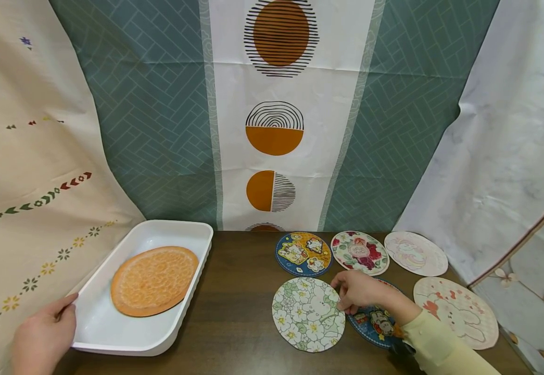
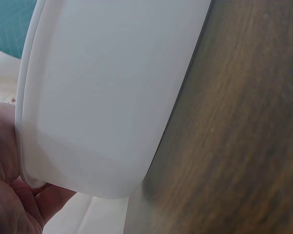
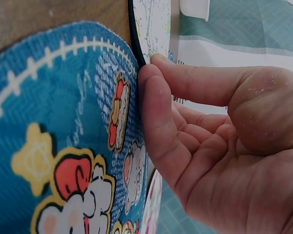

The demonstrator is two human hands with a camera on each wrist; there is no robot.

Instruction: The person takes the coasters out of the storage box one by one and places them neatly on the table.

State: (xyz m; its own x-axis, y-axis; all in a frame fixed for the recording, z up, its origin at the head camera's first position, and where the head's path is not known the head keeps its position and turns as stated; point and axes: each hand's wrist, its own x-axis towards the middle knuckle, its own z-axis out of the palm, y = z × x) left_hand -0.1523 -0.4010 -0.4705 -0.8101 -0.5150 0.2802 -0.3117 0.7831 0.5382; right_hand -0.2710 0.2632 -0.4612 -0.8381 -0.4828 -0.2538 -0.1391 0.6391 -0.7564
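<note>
My right hand [image 1: 363, 292] pinches the right edge of a round mat [image 1: 308, 315] printed with white flowers and green leaves. In the right wrist view, thumb and forefinger close on that mat's dark-backed rim, beside a blue denim-print mat [image 3: 53, 131] with cartoon figures. Part of the blue mat is hidden under my right forearm in the head view. At the far left, my left hand [image 1: 46, 333] grips the near-left rim of a white tray [image 1: 112, 338]. An orange round mat [image 1: 154, 281] with a citrus-slice look lies inside the tray.
Behind lie a blue-and-orange cartoon mat [image 1: 303, 253], a rose-print mat [image 1: 359, 253] and a pale pink mat [image 1: 416, 253]. A rabbit-print mat [image 1: 456, 312] lies at the right. Patterned cloth hangs along the back and sides of the brown table [image 1: 234, 291].
</note>
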